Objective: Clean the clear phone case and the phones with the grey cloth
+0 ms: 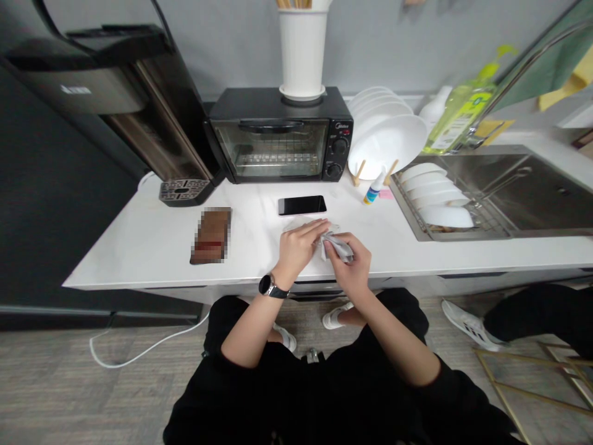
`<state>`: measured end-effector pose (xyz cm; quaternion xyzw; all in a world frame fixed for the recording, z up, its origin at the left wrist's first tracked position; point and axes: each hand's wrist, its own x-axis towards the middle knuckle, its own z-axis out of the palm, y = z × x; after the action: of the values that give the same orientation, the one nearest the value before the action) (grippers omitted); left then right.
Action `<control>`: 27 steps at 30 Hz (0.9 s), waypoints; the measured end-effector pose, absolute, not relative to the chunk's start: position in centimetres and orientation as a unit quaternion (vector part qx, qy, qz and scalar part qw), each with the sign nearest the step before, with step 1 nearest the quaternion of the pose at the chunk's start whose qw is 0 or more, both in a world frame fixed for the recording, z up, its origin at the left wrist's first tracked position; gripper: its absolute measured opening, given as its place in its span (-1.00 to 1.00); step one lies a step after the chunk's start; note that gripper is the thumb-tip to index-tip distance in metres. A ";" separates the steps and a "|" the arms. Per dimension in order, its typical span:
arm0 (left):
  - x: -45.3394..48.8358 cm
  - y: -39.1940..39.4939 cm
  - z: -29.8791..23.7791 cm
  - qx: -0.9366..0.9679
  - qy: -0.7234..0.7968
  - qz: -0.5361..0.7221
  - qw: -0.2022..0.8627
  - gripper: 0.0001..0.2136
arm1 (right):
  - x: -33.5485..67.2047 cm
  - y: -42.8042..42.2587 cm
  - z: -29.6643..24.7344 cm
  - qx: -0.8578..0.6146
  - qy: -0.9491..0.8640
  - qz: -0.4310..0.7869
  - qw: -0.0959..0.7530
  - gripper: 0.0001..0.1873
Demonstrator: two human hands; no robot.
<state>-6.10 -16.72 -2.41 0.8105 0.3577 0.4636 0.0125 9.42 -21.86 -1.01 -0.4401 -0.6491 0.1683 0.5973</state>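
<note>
My left hand [300, 244] and my right hand [351, 262] meet over the front of the white counter [148, 247]. Both pinch a small grey-white cloth [337, 246], folded or crumpled between the fingers. A clear plastic wrapper [301, 224] lies on the counter just behind my left hand. A black phone [302, 205] lies flat, screen dark, a little further back. A black watch sits on my left wrist.
A black toaster oven [280, 135] with a white holder [302, 52] on top stands at the back. A small bottle [373, 189], racked white plates [386, 139], a sink [509, 185] with bowls, and green soap [458, 111] are right. A blurred brown object [212, 235] and water dispenser [139, 99] are left. Another person's leg [519, 324] shows at right.
</note>
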 end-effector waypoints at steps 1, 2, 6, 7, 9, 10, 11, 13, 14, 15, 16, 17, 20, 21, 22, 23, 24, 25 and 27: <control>-6.1 -16.7 -2.4 0.811 0.358 0.464 0.014 -0.56 | 9.8 -21.6 -1.1 -0.420 -0.670 0.150 0.593 -0.92; -6.1 -16.6 -2.5 0.812 0.358 0.461 0.014 -0.55 | 10.4 -21.2 -1.3 -0.395 -0.695 0.130 0.586 -0.95; -5.8 -16.4 -2.5 0.823 0.351 0.446 0.015 -0.58 | 13.1 -19.3 -1.8 -0.319 -0.780 0.087 0.531 -0.89; -5.7 -16.4 -2.5 0.824 0.348 0.446 0.015 -0.61 | 13.6 -19.0 -1.8 -0.322 -0.784 0.090 0.522 -0.90; -5.6 -16.4 -2.4 0.823 0.345 0.450 0.016 -0.66 | 14.2 -18.5 -1.6 -0.350 -0.771 0.096 0.524 -0.91; -5.5 -16.4 -2.3 0.821 0.347 0.454 0.016 -0.68 | 14.3 -18.4 -1.6 -0.370 -0.755 0.098 0.532 -0.90; -5.5 -16.5 -2.3 0.818 0.349 0.457 0.015 -0.69 | 14.4 -18.3 -1.5 -0.393 -0.736 0.100 0.542 -0.87; -5.6 -16.5 -2.3 0.812 0.351 0.466 0.012 -0.71 | 14.3 -18.1 -1.4 -0.437 -0.695 0.111 0.560 -0.82; -5.6 -16.6 -2.3 0.811 0.350 0.468 0.011 -0.72 | 14.3 -18.1 -1.4 -0.455 -0.677 0.121 0.566 -0.80; -5.7 -16.5 -2.3 0.811 0.349 0.469 0.012 -0.71 | 14.2 -18.0 -1.5 -0.469 -0.662 0.131 0.569 -0.78; -5.7 -16.5 -2.4 0.812 0.349 0.468 0.014 -0.70 | 14.2 -18.0 -1.5 -0.479 -0.652 0.140 0.572 -0.77; -5.7 -16.5 -2.4 0.812 0.349 0.467 0.016 -0.70 | 14.2 -17.9 -1.5 -0.485 -0.645 0.147 0.572 -0.76; -5.6 -16.3 -2.6 0.812 0.352 0.465 0.019 -0.68 | 14.3 -17.9 -1.5 -0.494 -0.639 0.153 0.569 -0.73; -5.5 -16.2 -2.7 0.811 0.354 0.465 0.017 -0.69 | 14.3 -18.0 -1.5 -0.493 -0.641 0.151 0.568 -0.72; -5.4 -16.2 -2.7 0.810 0.358 0.465 0.013 -0.71 | 14.3 -18.2 -1.5 -0.489 -0.646 0.149 0.566 -0.72; -5.3 -16.2 -2.7 0.810 0.361 0.462 0.007 -0.72 | 14.3 -18.4 -1.4 -0.481 -0.658 0.149 0.560 -0.74; -5.2 -16.1 -2.7 0.812 0.364 0.457 0.002 -0.73 | 14.2 -18.7 -1.4 -0.467 -0.673 0.151 0.553 -0.75; -5.1 -16.1 -2.8 0.816 0.365 0.449 -0.004 -0.73 | 14.1 -19.1 -1.4 -0.452 -0.689 0.154 0.545 -0.78; -5.0 -16.1 -2.7 0.826 0.364 0.431 -0.010 -0.70 | 13.8 -19.7 -1.6 -0.425 -0.715 0.162 0.532 -0.82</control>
<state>-5.04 -16.14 -2.73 0.8256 0.3644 0.4307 -0.0098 13.85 -19.74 -1.57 -0.4249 -0.7146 0.1624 0.5315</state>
